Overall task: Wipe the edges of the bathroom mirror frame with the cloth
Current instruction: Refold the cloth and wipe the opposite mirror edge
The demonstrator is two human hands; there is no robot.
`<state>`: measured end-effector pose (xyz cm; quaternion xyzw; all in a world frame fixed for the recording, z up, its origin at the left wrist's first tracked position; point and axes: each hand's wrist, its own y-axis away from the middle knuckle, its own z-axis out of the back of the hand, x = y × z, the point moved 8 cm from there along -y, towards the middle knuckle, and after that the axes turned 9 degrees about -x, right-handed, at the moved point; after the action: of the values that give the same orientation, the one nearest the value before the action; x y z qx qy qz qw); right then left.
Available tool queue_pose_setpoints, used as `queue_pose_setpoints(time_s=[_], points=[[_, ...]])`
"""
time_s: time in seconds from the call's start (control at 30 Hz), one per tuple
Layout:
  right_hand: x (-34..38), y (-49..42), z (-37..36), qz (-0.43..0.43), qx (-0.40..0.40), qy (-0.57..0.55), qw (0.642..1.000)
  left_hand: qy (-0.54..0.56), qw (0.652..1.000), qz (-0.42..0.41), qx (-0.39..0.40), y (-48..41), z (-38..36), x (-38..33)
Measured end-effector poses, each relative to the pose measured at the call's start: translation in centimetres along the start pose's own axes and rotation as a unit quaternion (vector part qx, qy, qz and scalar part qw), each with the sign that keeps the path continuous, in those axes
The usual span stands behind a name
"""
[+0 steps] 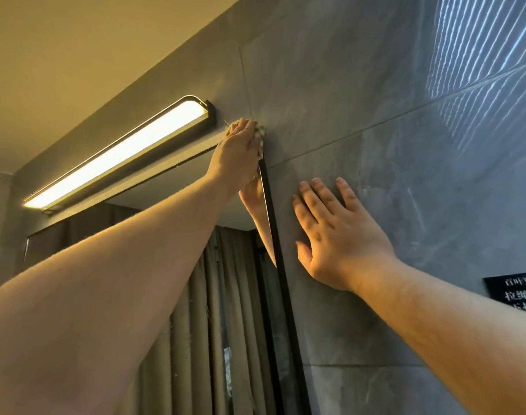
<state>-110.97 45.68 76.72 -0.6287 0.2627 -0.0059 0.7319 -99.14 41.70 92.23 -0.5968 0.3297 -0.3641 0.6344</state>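
Observation:
The mirror's thin black frame point(278, 259) runs up the grey tiled wall to its top right corner. My left hand point(236, 155) reaches up to that corner and grips a small pale cloth point(260, 136), pressing it onto the corner; most of the cloth is hidden under my fingers. To the right of the frame, my right hand point(336, 232) lies flat on the wall tile with straight, spread fingers, holding nothing. The mirror glass point(214, 295) reflects curtains and my left arm.
A long lit lamp bar point(121, 154) is mounted on the wall just above the mirror, left of the corner. A black sign with white writing point(516, 292) hangs on the wall at the right edge. Striped light falls on the upper right tiles.

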Motion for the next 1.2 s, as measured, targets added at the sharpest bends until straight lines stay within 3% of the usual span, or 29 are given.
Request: queue_pose_setpoints(time_s=[0.53,0.9,1.0,1.2], points=[[0.0,0.0,-0.1,-0.011,0.006,-0.013,1.000,-0.028,0.995,-0.100,-0.002,11.7,-0.2,1.9],[0.0,0.2,-0.3,-0.004,0.006,-0.017,1.000,-0.027,0.998,0.052,0.028,3.7,0.5,4.0],[0.0,0.2,-0.1,-0.004,0.003,-0.018,1.000,-0.069,0.994,0.057,0.055,1.5,1.0,4.0],[0.0,0.1,-0.2,-0.006,0.004,-0.021,1.000,-0.058,0.997,0.026,0.035,2.2,1.2,4.6]])
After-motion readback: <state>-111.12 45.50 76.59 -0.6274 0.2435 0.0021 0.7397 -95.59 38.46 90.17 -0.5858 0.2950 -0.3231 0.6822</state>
